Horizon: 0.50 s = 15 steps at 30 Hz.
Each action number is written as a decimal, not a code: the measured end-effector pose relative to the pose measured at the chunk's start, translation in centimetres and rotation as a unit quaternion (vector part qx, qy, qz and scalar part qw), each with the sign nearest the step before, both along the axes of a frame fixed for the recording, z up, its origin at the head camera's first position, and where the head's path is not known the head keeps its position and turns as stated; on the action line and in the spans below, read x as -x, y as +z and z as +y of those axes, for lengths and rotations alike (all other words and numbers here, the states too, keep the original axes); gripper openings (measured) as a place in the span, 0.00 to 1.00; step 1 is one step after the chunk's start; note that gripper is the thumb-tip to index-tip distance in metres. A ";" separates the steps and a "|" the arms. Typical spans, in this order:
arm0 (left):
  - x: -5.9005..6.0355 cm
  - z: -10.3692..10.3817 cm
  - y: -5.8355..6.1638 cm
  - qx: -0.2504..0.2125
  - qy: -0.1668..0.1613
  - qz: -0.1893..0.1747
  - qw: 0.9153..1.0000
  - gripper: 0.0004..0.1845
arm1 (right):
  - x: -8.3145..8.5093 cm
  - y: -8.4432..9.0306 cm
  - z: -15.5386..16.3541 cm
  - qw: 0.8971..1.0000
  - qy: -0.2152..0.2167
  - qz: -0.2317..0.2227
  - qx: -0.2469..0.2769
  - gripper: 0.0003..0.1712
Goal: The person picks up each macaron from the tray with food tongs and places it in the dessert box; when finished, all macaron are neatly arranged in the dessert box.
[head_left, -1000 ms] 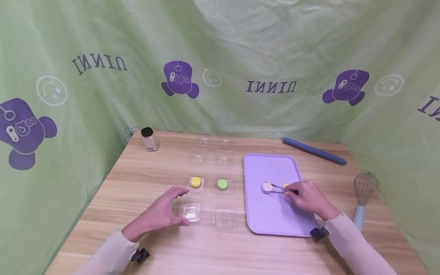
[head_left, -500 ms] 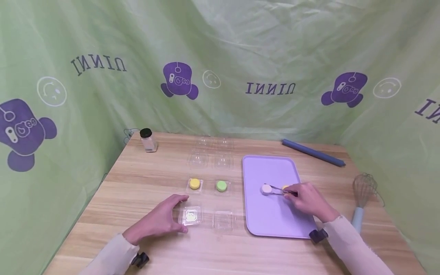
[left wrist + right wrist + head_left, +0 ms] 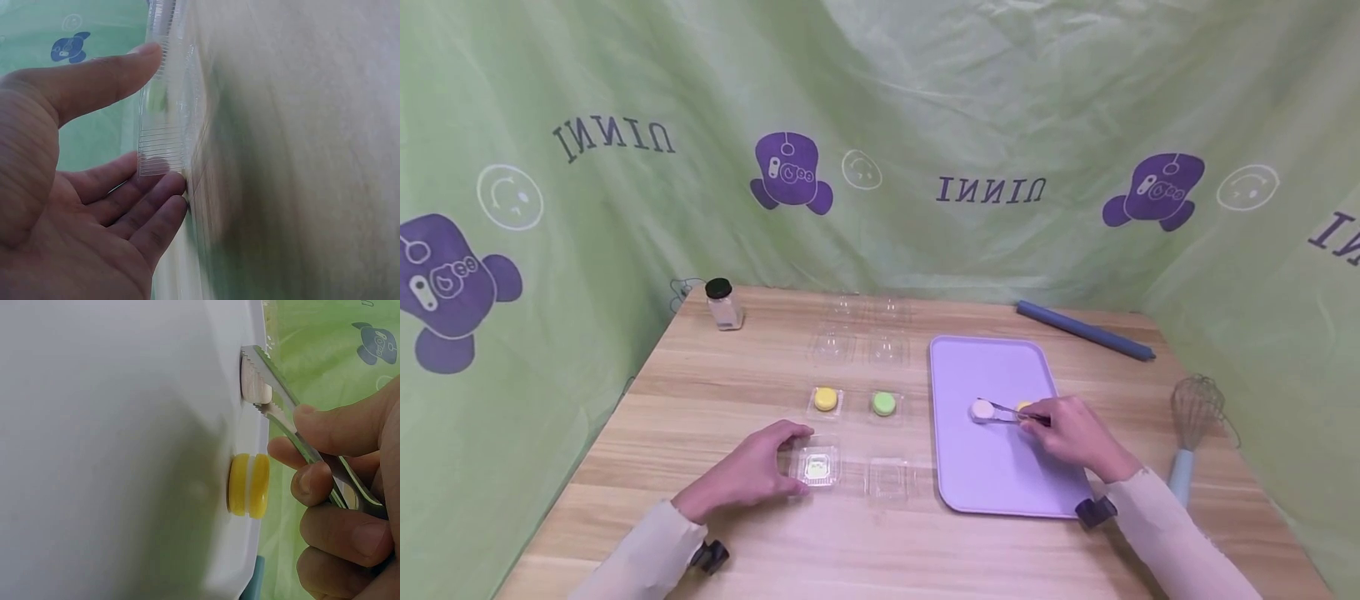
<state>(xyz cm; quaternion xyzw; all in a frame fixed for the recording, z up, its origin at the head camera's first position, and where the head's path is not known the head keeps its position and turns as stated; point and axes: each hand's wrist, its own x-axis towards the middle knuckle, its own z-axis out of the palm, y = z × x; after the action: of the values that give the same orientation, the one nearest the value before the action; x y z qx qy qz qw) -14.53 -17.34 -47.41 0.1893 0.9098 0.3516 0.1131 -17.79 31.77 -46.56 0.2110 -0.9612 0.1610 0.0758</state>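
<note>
The tongs (image 3: 1006, 411) lie nearly level above the tray (image 3: 1000, 475), their long axis running left to right in the head view, tips pointing left toward the white macaron (image 3: 981, 410) and handle end buried in the right hand (image 3: 1071, 432). That hand has its fingers and thumb curled round the tongs, pinching the two arms together. The tongs are thin, shiny metal with saw-toothed tips (image 3: 262, 381), and in the right wrist view those tips close on the pale, round macaron (image 3: 253, 384). Just beside it on the tray sits a yellow macaron (image 3: 249, 485), two smooth yellow shells with a white filling between; in the head view it is mostly hidden behind the right hand. The tray is a smooth lilac rectangle with rounded corners, lying on the wood-grain counter (image 3: 700, 392). The left hand (image 3: 752, 471) rests on the counter with thumb and fingers bent round a clear box (image 3: 817, 465), a small ribbed, square plastic shell; the thumb (image 3: 94, 78) presses one edge and the fingertips (image 3: 165, 187) the opposite one. More clear boxes stand in two columns beyond it; one holds a yellow piece (image 3: 825, 398) and the next a green piece (image 3: 883, 403).
</note>
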 end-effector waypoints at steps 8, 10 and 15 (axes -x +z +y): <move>0.0 0.0 -0.2 -0.003 -0.002 -0.010 1.000 0.43 | -0.2 -0.2 0.0 1.000 -0.003 -0.004 0.002 0.08; -0.1 0.1 -0.2 -0.003 -0.002 -0.009 1.000 0.43 | -0.2 -0.3 0.0 1.000 -0.002 -0.005 0.003 0.08; 0.0 0.2 -0.3 -0.004 0.003 0.000 1.000 0.42 | 0.0 -0.1 0.1 1.000 -0.002 -0.006 0.002 0.09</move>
<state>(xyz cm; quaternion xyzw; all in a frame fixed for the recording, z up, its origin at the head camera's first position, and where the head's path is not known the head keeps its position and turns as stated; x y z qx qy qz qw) -14.56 -17.18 -47.69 0.1874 0.9087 0.3559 0.1114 -17.79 31.83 -46.68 0.2081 -0.9617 0.1639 0.0710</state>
